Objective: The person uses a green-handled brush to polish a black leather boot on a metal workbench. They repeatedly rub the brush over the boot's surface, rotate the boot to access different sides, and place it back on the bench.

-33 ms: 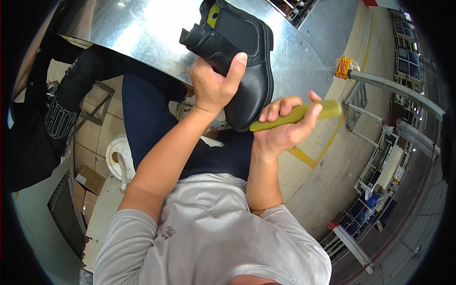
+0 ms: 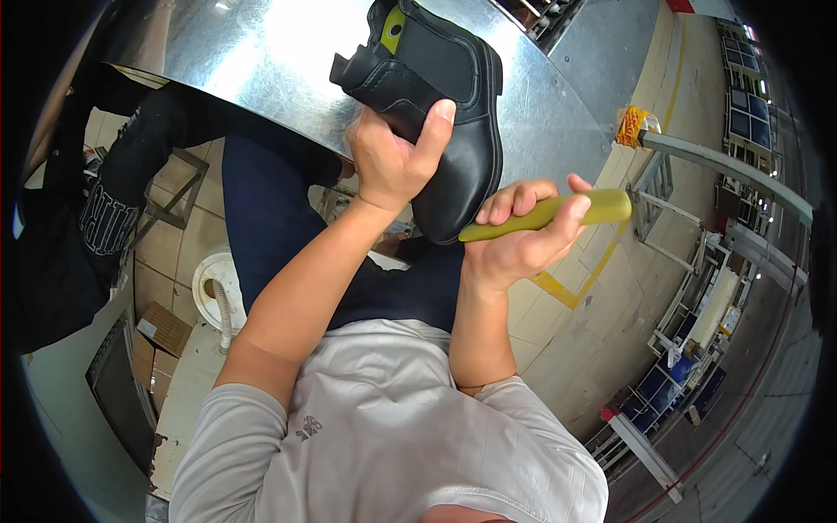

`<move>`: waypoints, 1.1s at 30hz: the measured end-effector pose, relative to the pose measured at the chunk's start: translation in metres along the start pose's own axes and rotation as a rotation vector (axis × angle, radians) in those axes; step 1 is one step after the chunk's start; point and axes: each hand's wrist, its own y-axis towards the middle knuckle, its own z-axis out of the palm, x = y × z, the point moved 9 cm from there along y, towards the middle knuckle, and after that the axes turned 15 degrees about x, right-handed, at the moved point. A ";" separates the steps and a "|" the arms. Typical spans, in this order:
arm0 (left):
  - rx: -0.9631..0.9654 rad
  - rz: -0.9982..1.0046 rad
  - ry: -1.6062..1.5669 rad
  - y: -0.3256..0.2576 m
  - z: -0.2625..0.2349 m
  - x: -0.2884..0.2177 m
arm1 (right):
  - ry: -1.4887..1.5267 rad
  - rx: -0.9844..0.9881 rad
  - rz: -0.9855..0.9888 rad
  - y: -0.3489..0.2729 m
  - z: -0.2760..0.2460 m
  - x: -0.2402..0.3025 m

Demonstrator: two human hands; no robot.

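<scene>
A black ankle boot [image 2: 455,170] with elastic side panels and a yellow-green pull tab lies tilted over the metal table's edge, toe toward me. My left hand [image 2: 397,157] is closed around its instep, the thumb lying on the upper. In my right hand [image 2: 519,235] is a long, smooth yellow-green block [image 2: 558,212] with a rounded outer end, pinched between thumb and fingers. Its narrow inner end meets the boot's toe at the sole edge. I cannot tell what kind of tool the block is.
The shiny metal table [image 2: 261,65] spans the top. At left sit another person's dark-clothed legs [image 2: 166,126] near a metal stool frame [image 2: 187,187]. A white round container with a hose [image 2: 214,283] and cardboard boxes [image 2: 161,336] stand lower left. To the right runs a metal rail [image 2: 724,152].
The outer end of the yellow-green block has dipped slightly and shifted a little right. Both hands keep their holds, and the boot stays in place.
</scene>
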 end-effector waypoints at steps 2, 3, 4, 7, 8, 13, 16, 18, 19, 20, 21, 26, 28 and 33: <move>-0.006 -0.012 0.013 -0.002 -0.001 0.002 | -0.230 0.015 -0.094 -0.001 0.005 0.006; -0.007 -0.020 0.017 -0.004 -0.001 0.003 | -0.259 0.026 -0.121 0.000 0.007 0.008; -0.008 -0.020 0.024 -0.003 -0.002 0.003 | -0.301 0.030 -0.145 0.001 0.009 0.009; -0.012 0.023 0.094 -0.003 0.000 0.003 | -0.431 0.003 -0.227 0.004 0.009 0.009; -0.003 0.010 0.074 -0.002 0.002 0.002 | -0.479 -0.035 -0.272 0.007 0.007 0.010; 0.018 -0.021 -0.003 0.002 0.006 -0.003 | -0.773 -0.014 -0.577 0.060 0.015 0.035; -0.017 -0.020 -0.008 0.003 0.000 0.002 | -0.285 0.016 -0.284 0.069 0.025 0.038; -0.021 -0.016 0.008 0.002 -0.001 0.001 | -0.376 0.124 -0.265 0.066 0.012 0.038; -0.026 -0.006 0.009 0.002 -0.001 0.001 | -0.364 0.123 -0.299 0.061 -0.002 0.036; -0.030 -0.001 0.010 0.002 -0.001 -0.001 | -0.250 0.117 -0.216 0.056 -0.010 0.030; -0.053 0.004 -0.014 0.001 -0.002 -0.002 | -0.135 0.109 -0.132 0.047 -0.017 0.027; -0.016 0.003 0.004 0.001 -0.001 0.003 | -0.056 0.092 -0.026 0.008 -0.015 0.027; -0.011 0.003 0.006 0.002 0.000 0.003 | -0.071 0.103 -0.039 0.000 -0.010 0.022; -0.012 -0.011 -0.008 0.003 0.001 0.002 | -0.173 0.067 -0.043 0.004 0.002 0.009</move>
